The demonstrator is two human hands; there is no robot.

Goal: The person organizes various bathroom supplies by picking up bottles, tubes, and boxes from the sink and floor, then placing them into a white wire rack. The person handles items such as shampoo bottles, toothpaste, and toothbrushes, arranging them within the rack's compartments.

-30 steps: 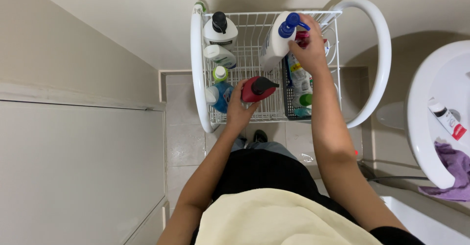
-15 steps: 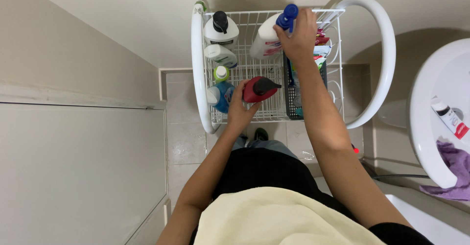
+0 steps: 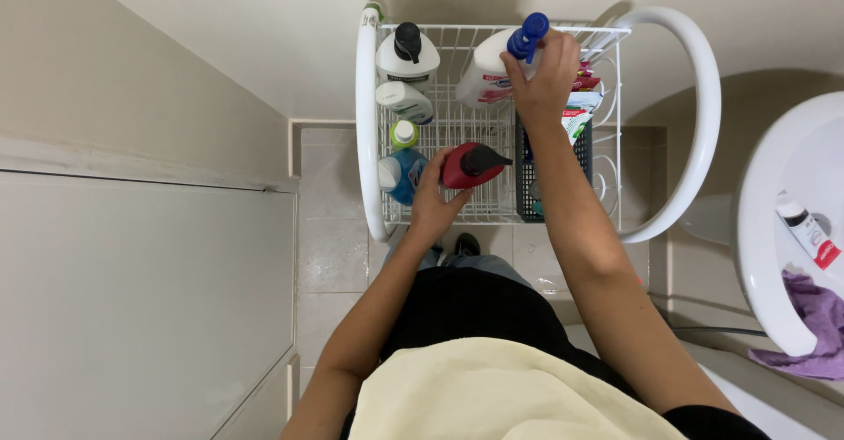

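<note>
Bottles are what both hands hold here, over a white wire rack [image 3: 607,97] standing against the wall. The right hand [image 3: 543,75] is closed round the neck of a white bottle with a blue pump top [image 3: 492,69], at the rack's back edge; it looks like rigid plastic, smooth and likely slippery, probably fairly heavy if full, so the neck under the pump seems the surest hold. The left hand [image 3: 435,203] wraps the base of a red bottle with a black cap [image 3: 470,164], lying tilted on the wire near the front.
</note>
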